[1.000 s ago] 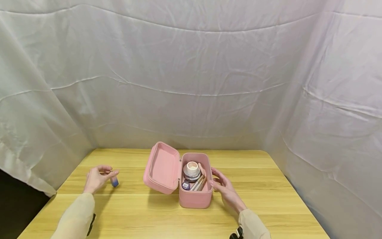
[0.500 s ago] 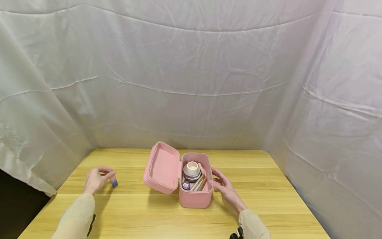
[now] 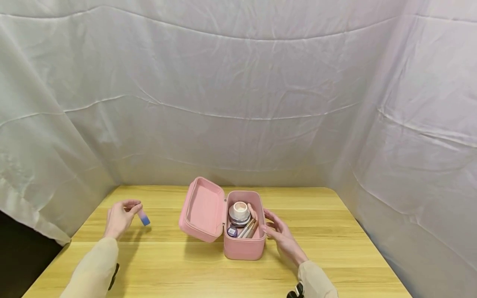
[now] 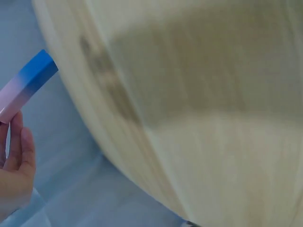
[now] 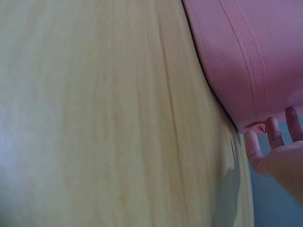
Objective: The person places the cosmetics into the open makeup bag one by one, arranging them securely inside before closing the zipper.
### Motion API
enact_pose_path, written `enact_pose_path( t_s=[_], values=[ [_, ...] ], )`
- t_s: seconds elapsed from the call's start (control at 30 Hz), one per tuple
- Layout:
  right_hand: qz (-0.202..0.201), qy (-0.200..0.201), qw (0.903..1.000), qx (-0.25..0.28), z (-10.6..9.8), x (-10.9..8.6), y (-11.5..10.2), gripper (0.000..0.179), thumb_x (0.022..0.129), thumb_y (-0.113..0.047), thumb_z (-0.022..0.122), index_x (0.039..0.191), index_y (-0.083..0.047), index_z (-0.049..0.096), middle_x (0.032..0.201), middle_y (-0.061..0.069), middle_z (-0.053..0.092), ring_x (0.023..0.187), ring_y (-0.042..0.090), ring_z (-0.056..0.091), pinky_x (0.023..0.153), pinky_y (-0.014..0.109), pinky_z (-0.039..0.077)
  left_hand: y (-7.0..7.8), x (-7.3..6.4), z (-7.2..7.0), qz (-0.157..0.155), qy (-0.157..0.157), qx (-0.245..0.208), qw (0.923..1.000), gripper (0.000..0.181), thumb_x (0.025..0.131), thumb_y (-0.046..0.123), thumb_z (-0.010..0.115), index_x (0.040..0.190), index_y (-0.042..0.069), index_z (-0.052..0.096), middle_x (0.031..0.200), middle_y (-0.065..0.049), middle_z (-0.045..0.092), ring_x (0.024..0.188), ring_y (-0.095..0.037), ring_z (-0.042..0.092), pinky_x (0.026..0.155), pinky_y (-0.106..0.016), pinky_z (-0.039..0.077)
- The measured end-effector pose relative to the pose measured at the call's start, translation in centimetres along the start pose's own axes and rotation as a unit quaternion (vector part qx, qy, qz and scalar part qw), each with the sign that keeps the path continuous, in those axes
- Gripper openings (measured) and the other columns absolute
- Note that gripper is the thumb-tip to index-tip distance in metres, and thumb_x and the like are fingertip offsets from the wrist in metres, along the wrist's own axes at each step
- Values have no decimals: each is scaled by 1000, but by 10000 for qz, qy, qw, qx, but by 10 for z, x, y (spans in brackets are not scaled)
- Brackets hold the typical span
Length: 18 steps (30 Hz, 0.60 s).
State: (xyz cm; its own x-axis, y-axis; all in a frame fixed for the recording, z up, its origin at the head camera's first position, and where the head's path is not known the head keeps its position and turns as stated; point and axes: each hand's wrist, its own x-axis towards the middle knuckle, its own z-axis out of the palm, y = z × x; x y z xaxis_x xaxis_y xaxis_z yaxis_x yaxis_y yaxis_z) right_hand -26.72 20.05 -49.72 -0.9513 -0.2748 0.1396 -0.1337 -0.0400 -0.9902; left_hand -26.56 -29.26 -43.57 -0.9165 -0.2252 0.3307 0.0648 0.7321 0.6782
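My left hand [image 3: 120,217] pinches one end of a small square lipstick tube [image 3: 143,217], pink fading to blue, above the table's left side. In the left wrist view the blue end of the lipstick tube [image 4: 40,71] points away from the fingertips. A pink cosmetic case [image 3: 244,250] stands mid-table with its lid [image 3: 205,209] laid back to the left. Inside are a white jar [image 3: 240,209] on silvery round containers, a purple-capped item [image 3: 232,231] and several slim tubes [image 3: 249,230]. My right hand [image 3: 284,238] rests its fingers against the right wall of the case [image 5: 236,52].
A wood-grain table [image 3: 179,277] lies under everything. Pale grey fabric [image 3: 238,82] hangs behind it and along both sides. At the lower left is a dark area [image 3: 22,256] beyond the fabric.
The left hand has risen slightly with the lipstick tube, whose blue end now tilts to the right. The right hand and the case have stayed in place.
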Motion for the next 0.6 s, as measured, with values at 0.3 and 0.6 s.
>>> enact_pose_path(
  t_s=[0.3,0.6],
  values=[
    [52,49,10000,-19,1,0,0,64,98,-8,59,155,0,31,155,26,34,113,13,48,83,24,47,30,9,-9,222,629,-189,9976,23,96,18,69,111,1,74,105,-22,75,77,3,58,61,-11,44],
    [50,185,9998,-10,1,1,1,64,97,-8,61,154,-1,33,154,25,37,113,13,49,83,25,48,66,18,-22,688,700,-380,9945,27,98,23,67,114,2,74,106,-21,76,77,18,49,67,-9,43]
  ],
)
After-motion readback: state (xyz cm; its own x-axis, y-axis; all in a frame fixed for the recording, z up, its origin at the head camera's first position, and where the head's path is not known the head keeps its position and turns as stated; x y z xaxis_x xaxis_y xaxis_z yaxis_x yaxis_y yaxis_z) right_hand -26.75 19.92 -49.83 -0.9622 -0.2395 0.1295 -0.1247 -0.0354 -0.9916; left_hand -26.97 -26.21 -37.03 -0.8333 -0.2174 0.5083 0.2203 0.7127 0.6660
